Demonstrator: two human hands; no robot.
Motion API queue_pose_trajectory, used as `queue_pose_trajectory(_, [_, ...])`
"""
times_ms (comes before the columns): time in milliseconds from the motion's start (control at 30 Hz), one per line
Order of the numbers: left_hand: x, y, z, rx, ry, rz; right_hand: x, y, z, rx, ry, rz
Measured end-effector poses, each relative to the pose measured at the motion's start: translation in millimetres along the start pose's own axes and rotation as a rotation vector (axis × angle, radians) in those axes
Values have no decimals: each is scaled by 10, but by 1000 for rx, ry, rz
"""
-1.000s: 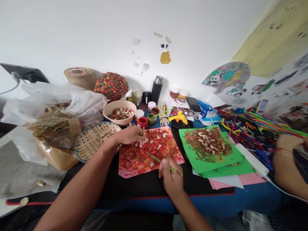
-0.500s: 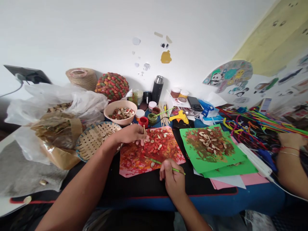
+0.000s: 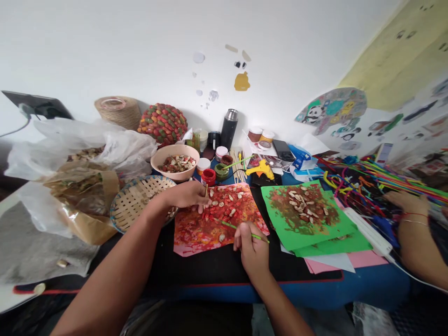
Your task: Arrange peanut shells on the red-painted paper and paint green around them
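Paper, pink at the edges and daubed red and orange, flat on a black mat between both hands. Scattered over its far part, peanut shells, some red, some pale. At its far left edge, left hand, fingers closed on a thin stick, lower end too small to make out. From the near side, right hand, wrapped around a green brush, tip over the paper.

Just behind the paper, crowding the left hand, a red paint jar touching or nearly touching a green paint jar. Left of these, a white-lidded jar and a pinkish bowl of mixed shells. Across a woven basket, left forearm, hiding part of it. Farther left, a brown paper bag and a crumpled plastic bag. Along the wall, a twine spool, a many-coloured ball and a dark flask. Right of the jars, wooden sticks and a yellow glue gun. Close on the paper's right, green sheets under more shells; beyond, a white power strip, tangled pipe cleaners and a co-worker's hand.
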State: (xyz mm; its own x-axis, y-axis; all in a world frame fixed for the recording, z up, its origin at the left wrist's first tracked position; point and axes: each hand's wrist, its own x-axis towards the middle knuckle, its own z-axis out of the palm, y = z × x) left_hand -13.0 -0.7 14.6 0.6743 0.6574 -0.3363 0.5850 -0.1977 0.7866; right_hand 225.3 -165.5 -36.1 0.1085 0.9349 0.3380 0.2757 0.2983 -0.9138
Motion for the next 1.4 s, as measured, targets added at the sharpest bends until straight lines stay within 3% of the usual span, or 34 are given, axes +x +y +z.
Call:
queue_pose_trajectory(167, [-19, 44, -12, -16, 78, 22, -7, 35, 6, 23, -3, 25])
queue_pose_trajectory(433, [69, 75, 78, 2, 51, 26, -36, 10, 15, 39, 19, 21])
queue_pose_trajectory(633, [72, 39, 87, -8, 56, 18, -87, 34, 54, -48, -48, -75])
queue_pose_trajectory(1267, [67, 57, 94, 34, 54, 42, -14, 4, 80, -70, -97, -74])
queue_pose_trajectory(1400, [58, 77, 93, 47, 54, 41, -22, 19, 108, -15, -84, -17])
